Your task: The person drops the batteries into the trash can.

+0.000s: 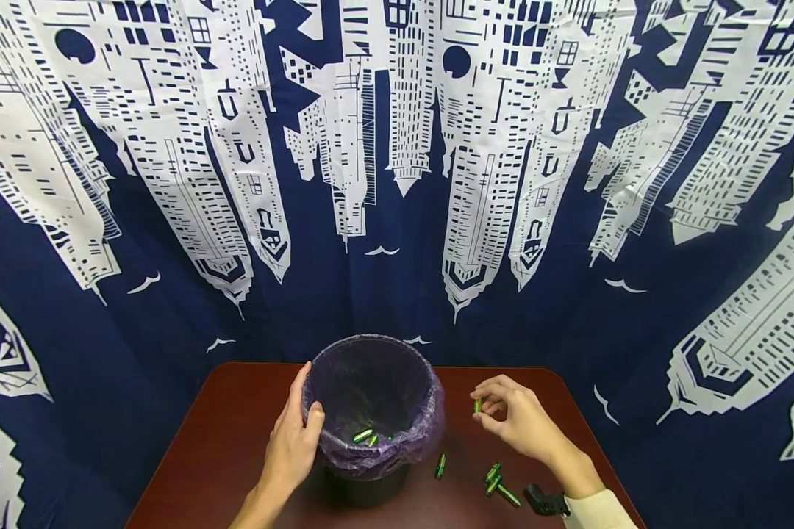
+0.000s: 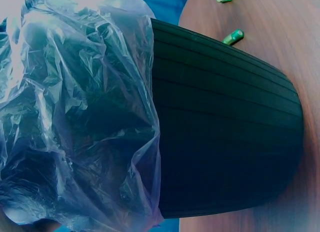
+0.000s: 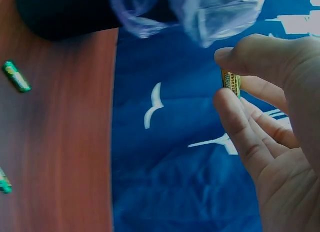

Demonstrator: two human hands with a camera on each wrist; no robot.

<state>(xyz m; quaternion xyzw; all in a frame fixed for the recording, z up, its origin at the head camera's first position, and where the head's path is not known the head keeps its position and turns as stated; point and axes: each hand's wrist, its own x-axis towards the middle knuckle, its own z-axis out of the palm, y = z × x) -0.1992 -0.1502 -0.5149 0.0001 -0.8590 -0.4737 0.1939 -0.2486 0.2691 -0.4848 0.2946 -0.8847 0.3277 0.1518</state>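
A black bin lined with a purple plastic bag stands on a reddish-brown table. My left hand grips the bin's left rim, thumb over the edge. Green batteries lie inside the bin. My right hand hovers right of the bin and pinches one green battery between thumb and fingers; the right wrist view shows that battery held upright. In the left wrist view the bin's ribbed wall and bag fill the frame.
Loose green batteries lie on the table by my right wrist, one more nearer the bin. A small black object sits at the table's front right. A blue and white city-print curtain hangs behind.
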